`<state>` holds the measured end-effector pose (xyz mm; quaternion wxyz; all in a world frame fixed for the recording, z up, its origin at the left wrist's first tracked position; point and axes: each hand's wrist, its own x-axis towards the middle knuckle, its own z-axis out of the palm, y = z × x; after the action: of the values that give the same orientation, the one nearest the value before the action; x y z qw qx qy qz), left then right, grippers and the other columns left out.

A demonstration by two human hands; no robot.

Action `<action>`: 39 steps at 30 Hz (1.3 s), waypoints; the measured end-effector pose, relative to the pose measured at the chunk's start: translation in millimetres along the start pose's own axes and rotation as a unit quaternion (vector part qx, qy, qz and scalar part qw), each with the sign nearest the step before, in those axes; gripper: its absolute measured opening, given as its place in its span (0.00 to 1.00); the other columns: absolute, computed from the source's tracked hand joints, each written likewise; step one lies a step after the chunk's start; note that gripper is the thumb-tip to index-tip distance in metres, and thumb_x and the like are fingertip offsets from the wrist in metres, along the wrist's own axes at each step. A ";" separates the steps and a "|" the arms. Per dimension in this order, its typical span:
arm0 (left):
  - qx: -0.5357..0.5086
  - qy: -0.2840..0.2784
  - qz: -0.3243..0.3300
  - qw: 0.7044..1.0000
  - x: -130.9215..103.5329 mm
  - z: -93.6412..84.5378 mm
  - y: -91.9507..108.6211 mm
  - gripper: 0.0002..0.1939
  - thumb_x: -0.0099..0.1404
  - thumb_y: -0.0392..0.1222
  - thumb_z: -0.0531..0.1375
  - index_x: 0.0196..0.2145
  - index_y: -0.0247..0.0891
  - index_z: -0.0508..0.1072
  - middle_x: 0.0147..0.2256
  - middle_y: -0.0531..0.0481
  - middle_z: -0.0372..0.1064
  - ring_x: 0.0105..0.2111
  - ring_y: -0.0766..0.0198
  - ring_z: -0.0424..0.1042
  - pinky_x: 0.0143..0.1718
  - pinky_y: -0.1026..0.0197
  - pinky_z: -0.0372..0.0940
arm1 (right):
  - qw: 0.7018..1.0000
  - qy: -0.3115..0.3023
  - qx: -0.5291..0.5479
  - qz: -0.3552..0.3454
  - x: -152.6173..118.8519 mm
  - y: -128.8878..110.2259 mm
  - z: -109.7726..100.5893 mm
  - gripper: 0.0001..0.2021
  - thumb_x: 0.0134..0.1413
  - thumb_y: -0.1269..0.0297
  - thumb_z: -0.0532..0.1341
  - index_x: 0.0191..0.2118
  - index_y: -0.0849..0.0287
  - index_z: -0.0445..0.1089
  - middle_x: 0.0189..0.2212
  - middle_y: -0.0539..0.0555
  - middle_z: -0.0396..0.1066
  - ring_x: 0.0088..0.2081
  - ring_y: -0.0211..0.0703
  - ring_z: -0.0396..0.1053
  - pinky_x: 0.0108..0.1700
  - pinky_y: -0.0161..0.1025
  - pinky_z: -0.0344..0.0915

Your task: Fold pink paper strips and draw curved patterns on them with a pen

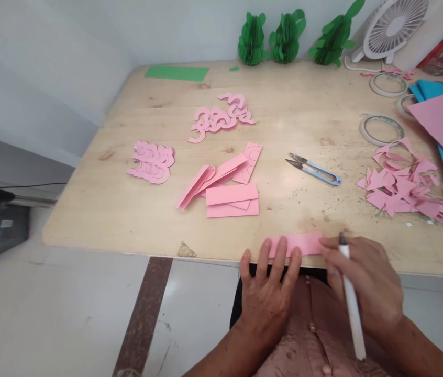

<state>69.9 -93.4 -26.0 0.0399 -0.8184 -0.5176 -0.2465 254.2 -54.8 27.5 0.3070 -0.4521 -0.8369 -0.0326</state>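
White pen (353, 317) grasped by right hand (373, 283), whose fingertips touch the pink strip (310, 242) at its right end; left hand (266, 301) unclenched, fingers spread. Steadying seems best with even left-finger pressure, pen's dark end clear of paper. Strip lies along near edge of surface (99, 209), under left fingertips

Wooden worktop (99, 204) with pink strip (298, 242) at near edge; beyond, folded papers (232, 196), cutouts (225, 123), snips (312, 169), tape rolls (382, 142), scraps (398, 191), green figures (287, 41).

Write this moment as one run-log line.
left hand: spread on pink strip | right hand: holds white pen, touching strip's right end | table: blue snips, folded pink pieces beyond strip | rear: green paper figures
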 end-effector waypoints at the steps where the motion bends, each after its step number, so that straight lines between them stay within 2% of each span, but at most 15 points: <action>1: -0.001 -0.002 0.000 1.000 -0.3 0.3 -0.1 0.25 0.66 0.36 0.55 0.61 0.38 0.65 0.64 0.43 0.57 0.67 0.47 0.47 0.66 0.37 0.35 | 1.000 -0.022 0.015 -0.016 -1.8 -5.5 0.4 0.10 0.59 0.73 0.57 0.44 0.58 0.71 0.40 0.58 0.78 0.45 0.51 0.74 0.46 0.49 0.66; 2: -0.001 -0.004 0.002 1.000 -0.7 0.6 -0.2 0.25 0.67 0.38 0.55 0.61 0.38 0.66 0.65 0.43 0.56 0.67 0.47 0.46 0.66 0.37 0.34 | 0.999 -0.030 0.023 -0.039 -3.6 -10.7 1.6 0.10 0.60 0.74 0.57 0.44 0.58 0.72 0.39 0.57 0.78 0.46 0.50 0.74 0.48 0.50 0.65; 5: 0.002 -0.006 0.010 1.000 -1.8 1.4 -0.9 0.24 0.67 0.40 0.55 0.60 0.37 0.67 0.65 0.42 0.56 0.68 0.47 0.46 0.66 0.37 0.34 | 0.997 -0.054 0.041 -0.041 -10.6 -20.6 7.2 0.11 0.60 0.75 0.55 0.42 0.59 0.73 0.43 0.59 0.78 0.49 0.50 0.73 0.51 0.51 0.63; 9: 0.011 0.000 0.006 1.000 -1.7 2.3 -0.8 0.24 0.67 0.41 0.57 0.60 0.39 0.67 0.63 0.42 0.58 0.68 0.48 0.46 0.66 0.38 0.34 | 0.999 -0.038 0.012 -0.028 -22.4 -19.3 12.0 0.09 0.57 0.75 0.59 0.42 0.58 0.74 0.44 0.58 0.78 0.52 0.54 0.72 0.53 0.55 0.62; 14: 0.011 0.003 0.002 1.000 -0.2 1.8 0.6 0.25 0.67 0.40 0.57 0.61 0.39 0.65 0.63 0.42 0.60 0.68 0.49 0.46 0.66 0.39 0.35 | 0.998 -0.051 -0.004 -0.033 -31.3 -6.5 4.8 0.13 0.59 0.77 0.57 0.44 0.55 0.75 0.40 0.53 0.79 0.50 0.51 0.73 0.55 0.56 0.59; 17: 0.012 -0.003 0.002 1.000 0.0 1.2 0.6 0.25 0.67 0.37 0.55 0.61 0.39 0.65 0.63 0.43 0.60 0.68 0.49 0.47 0.66 0.38 0.35 | 0.996 -0.056 -0.040 -0.061 -37.1 7.3 -4.2 0.14 0.60 0.77 0.56 0.44 0.53 0.74 0.44 0.53 0.79 0.48 0.50 0.73 0.54 0.56 0.61; 18: 0.013 -0.005 0.003 1.000 -0.1 1.1 0.6 0.26 0.66 0.36 0.55 0.61 0.39 0.65 0.63 0.43 0.60 0.67 0.49 0.47 0.66 0.38 0.35 | 0.993 -0.073 -0.058 -0.067 -39.6 12.2 -7.0 0.14 0.60 0.76 0.58 0.46 0.53 0.74 0.46 0.54 0.78 0.49 0.50 0.73 0.53 0.56 0.61; 23: 0.010 -0.002 0.001 1.000 -0.9 2.0 0.3 0.27 0.65 0.35 0.55 0.62 0.38 0.64 0.62 0.43 0.61 0.67 0.49 0.48 0.66 0.38 0.35 | 0.990 -0.062 -0.088 -0.093 -48.6 26.1 -12.1 0.13 0.57 0.74 0.62 0.45 0.51 0.74 0.43 0.52 0.79 0.49 0.51 0.73 0.52 0.56 0.63; 27: 0.013 -0.006 0.003 1.000 -0.4 1.8 0.7 0.26 0.66 0.37 0.55 0.62 0.39 0.64 0.62 0.43 0.60 0.67 0.48 0.48 0.66 0.38 0.35 | 0.991 -0.021 -0.066 -0.111 -42.3 17.9 -5.8 0.12 0.55 0.75 0.63 0.43 0.52 0.74 0.37 0.51 0.79 0.54 0.54 0.69 0.55 0.57 0.60; 31: 0.013 -0.004 0.000 1.000 0.3 0.3 1.4 0.24 0.68 0.37 0.55 0.61 0.39 0.65 0.62 0.44 0.61 0.66 0.48 0.49 0.66 0.38 0.36 | 0.994 -0.049 -0.039 -0.091 -32.8 6.8 1.2 0.13 0.57 0.76 0.60 0.47 0.58 0.73 0.43 0.55 0.78 0.56 0.55 0.68 0.57 0.58 0.57; 34: 0.011 -0.007 -0.003 1.000 0.6 -0.7 2.3 0.23 0.69 0.38 0.53 0.61 0.39 0.66 0.62 0.43 0.62 0.66 0.48 0.50 0.66 0.38 0.36 | 0.995 -0.051 -0.027 -0.076 -31.9 3.9 4.4 0.12 0.58 0.75 0.60 0.47 0.58 0.73 0.44 0.56 0.78 0.56 0.54 0.67 0.58 0.58 0.55; 39: 0.019 -0.002 -0.012 1.000 2.8 -1.0 5.2 0.22 0.69 0.42 0.54 0.59 0.50 0.67 0.62 0.44 0.62 0.64 0.47 0.53 0.64 0.38 0.38 | 0.998 -0.039 0.008 -0.048 -36.0 3.6 6.9 0.12 0.59 0.75 0.59 0.46 0.59 0.74 0.44 0.58 0.78 0.57 0.54 0.66 0.61 0.58 0.53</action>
<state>75.0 -93.9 -22.9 0.0518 -0.8115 -0.5322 -0.2355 268.2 -76.9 1.5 0.2759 -0.4098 -0.8691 -0.0229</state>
